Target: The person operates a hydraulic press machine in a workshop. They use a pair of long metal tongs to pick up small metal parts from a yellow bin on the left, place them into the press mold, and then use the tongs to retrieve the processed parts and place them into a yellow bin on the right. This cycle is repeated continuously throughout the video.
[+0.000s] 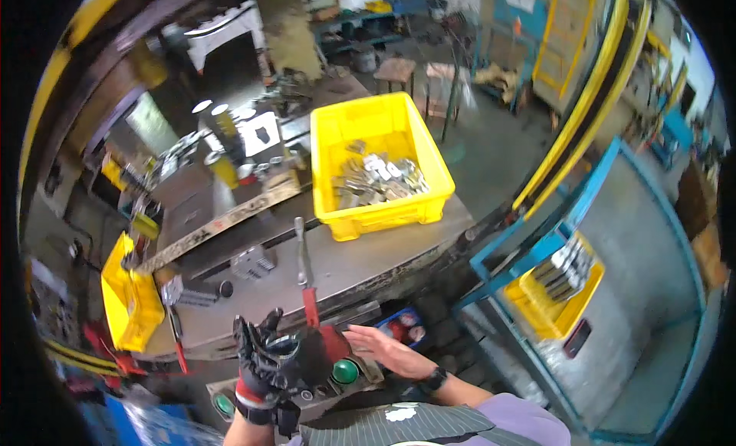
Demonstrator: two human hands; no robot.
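My left hand (pixel 261 362) wears a black glove with a red cuff and a dark wrist strap. Its fingers are bent around a limp black-and-red piece, which looks like a second glove (pixel 326 346). Bare and with fingers stretched out, my right hand (pixel 387 352) is at the red end of that piece; whether it touches is unclear. A dark watch (pixel 435 378) is on my right wrist. Just beyond my hands, a long metal tool with a red handle (pixel 310 304) lies on the metal table (pixel 345 270).
A yellow bin (pixel 383 220) of small metal parts stands on the table. Metal blocks (pixel 253 262) and a yellow tray (pixel 130 300) are to its left. Green buttons (pixel 345 372) sit below my hands. At right, a blue-framed cart (pixel 636 308) carries another yellow bin (pixel 552 316) and a phone (pixel 576 339).
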